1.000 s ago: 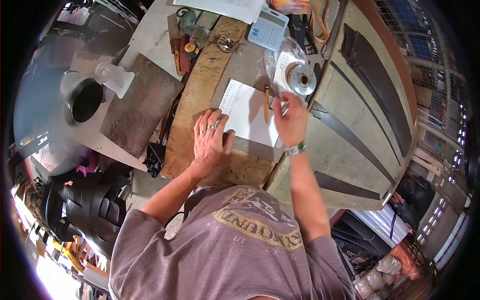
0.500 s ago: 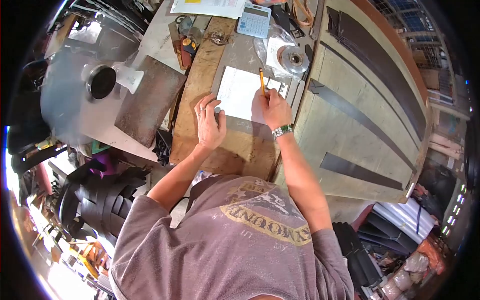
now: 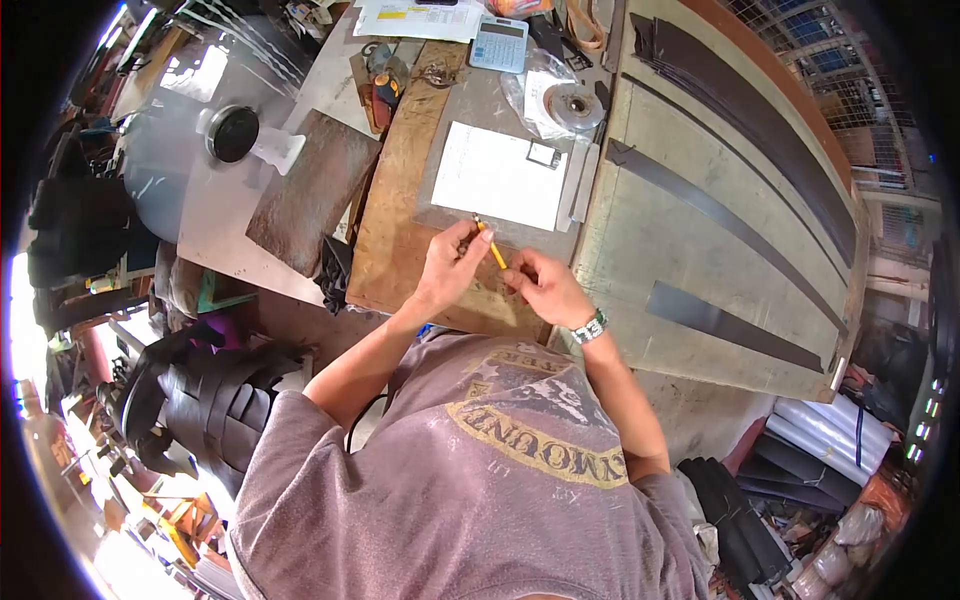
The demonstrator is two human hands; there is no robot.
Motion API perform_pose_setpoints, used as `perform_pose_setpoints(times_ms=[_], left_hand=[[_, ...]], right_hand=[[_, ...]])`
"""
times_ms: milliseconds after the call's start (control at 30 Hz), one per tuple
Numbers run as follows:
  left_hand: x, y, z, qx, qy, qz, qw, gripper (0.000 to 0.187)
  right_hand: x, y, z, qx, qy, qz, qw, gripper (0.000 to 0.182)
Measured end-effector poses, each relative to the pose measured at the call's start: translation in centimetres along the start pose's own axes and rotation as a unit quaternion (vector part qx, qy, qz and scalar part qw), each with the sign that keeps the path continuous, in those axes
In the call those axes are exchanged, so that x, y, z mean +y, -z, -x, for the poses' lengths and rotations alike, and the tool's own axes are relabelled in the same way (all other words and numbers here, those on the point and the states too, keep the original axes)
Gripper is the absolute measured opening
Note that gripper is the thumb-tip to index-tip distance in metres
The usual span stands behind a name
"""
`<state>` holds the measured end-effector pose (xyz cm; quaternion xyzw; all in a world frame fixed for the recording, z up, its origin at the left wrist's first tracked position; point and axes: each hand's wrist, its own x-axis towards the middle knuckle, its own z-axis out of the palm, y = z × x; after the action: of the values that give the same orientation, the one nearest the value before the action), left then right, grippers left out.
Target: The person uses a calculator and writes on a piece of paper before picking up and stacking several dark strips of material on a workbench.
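A yellow pencil [image 3: 495, 250] is held between my two hands, over the near edge of the wooden workbench [image 3: 388, 255]. The fingers of my left hand [image 3: 450, 265] pinch it near its upper end. My right hand [image 3: 552, 290], with a watch on the wrist, grips its lower end. Just beyond my hands a white sheet of paper [image 3: 490, 190] lies on a grey board [image 3: 428, 200]. Faint writing shows on its left side, and a small dark-outlined square [image 3: 543, 154] sits at its upper right.
Past the paper are a blue calculator [image 3: 498, 45], a tape roll [image 3: 572, 106] in plastic and more papers [image 3: 410, 20]. On the right, dark strips [image 3: 735, 325] lie on a pale sloping board [image 3: 640, 240]. A rusty plate [image 3: 312, 190] and a clear round guard [image 3: 170, 140] are at left.
My right hand has left the paper and come nearer my body with the pencil. My left hand has lifted off the paper's edge and taken hold of the pencil's other end.
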<state>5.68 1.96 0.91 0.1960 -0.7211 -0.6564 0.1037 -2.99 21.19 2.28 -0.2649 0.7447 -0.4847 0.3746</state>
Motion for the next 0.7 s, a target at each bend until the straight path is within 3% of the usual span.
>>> perform_pose_setpoints(times_ms=[133, 233, 367, 700], left_hand=[[0.6, -1.6, 2.1, 0.002, 0.005, -0.004, 1.0, 0.03], [0.3, -2.2, 3.6, 0.008, 0.001, -0.025, 1.0, 0.028], [0.8, -2.7, 5.9, -0.01, 0.038, -0.037, 0.999, 0.025], [1.0, -4.3, 9.1, -0.073, 0.074, -0.095, 0.99, 0.025]], right_hand=[[-1.1, 0.1, 2.3, 0.022, 0.041, 0.055, 0.997, 0.022], [-1.5, -0.4, 3.9, 0.029, 0.049, 0.003, 0.998, 0.02], [-0.2, -0.6, 5.4, -0.056, -0.025, 0.048, 0.997, 0.026], [1.6, -0.9, 8.5, -0.106, -0.009, 0.017, 0.994, 0.032]])
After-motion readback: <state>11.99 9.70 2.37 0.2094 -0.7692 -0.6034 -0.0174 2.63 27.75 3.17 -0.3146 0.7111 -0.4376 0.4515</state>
